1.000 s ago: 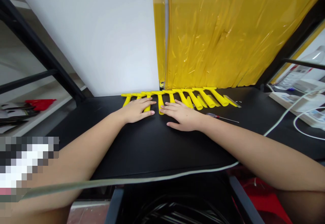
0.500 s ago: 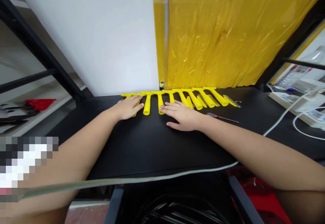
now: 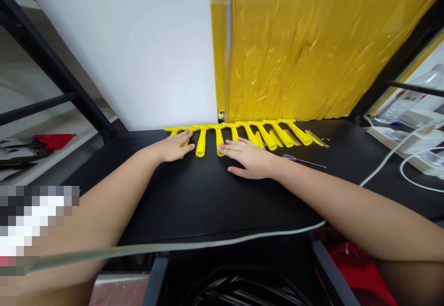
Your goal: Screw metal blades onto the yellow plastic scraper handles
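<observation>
Where the black tabletop (image 3: pixel 201 199) runs up to the yellow sheet (image 3: pixel 305 42), the back edge is pretty boxed in: a row of yellow T-shaped tools (image 3: pixel 219 139) sits right along the sheet's foot and carries on left of it, under the white panel (image 3: pixel 128 47). Crossbars to the back, handles toward the person. Real elbow room is on the near side of the sheet, a wide strip of tabletop from the hands to the front edge. A pale cable (image 3: pixel 208 244) trails along that edge, crossing in front of the left forearm, so that's one thing to snag on.

Left hand (image 3: pixel 173 147) is palm down over a handle at the row's end, left of the sheet, thumb apart from the fingers; can't tell if it's gripping. Right hand (image 3: pixel 248 159) lies flat and loose just in front of the sheet, fingers stretched over the handles, nothing clutched.

Also in front of the sheet, near its right half: a screwdriver (image 3: pixel 291 157). Right of the sheet you've got a black post (image 3: pixel 395 65), power strips (image 3: pixel 398 142) and a clear bottle (image 3: pixel 409 102). Way left of it, a shelf with something red (image 3: pixel 55 142).
</observation>
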`<state>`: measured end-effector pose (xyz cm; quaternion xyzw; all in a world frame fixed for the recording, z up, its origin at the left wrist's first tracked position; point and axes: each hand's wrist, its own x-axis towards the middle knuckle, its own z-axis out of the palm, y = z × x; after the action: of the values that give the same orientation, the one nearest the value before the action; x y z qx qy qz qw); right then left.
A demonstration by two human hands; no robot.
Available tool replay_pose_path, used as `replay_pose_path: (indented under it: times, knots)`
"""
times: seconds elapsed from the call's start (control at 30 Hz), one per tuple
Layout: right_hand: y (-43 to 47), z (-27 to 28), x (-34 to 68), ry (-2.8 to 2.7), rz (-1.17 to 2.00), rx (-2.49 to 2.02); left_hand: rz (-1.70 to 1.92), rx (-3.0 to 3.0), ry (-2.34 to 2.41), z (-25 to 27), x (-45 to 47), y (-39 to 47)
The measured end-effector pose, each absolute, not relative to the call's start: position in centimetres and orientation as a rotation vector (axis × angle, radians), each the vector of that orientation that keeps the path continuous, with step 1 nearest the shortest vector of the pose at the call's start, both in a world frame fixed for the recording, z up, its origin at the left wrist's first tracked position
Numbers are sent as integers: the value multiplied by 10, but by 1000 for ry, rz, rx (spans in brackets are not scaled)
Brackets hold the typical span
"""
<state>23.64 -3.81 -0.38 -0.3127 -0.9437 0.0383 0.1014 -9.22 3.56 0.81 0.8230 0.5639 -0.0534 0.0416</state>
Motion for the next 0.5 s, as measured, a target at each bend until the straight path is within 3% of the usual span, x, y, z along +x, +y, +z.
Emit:
replay_pose_path:
  times: [0.5]
  knots:
    - [-38,-5,237,-2767,135,-919,-145,2458,1741,14,-93,31]
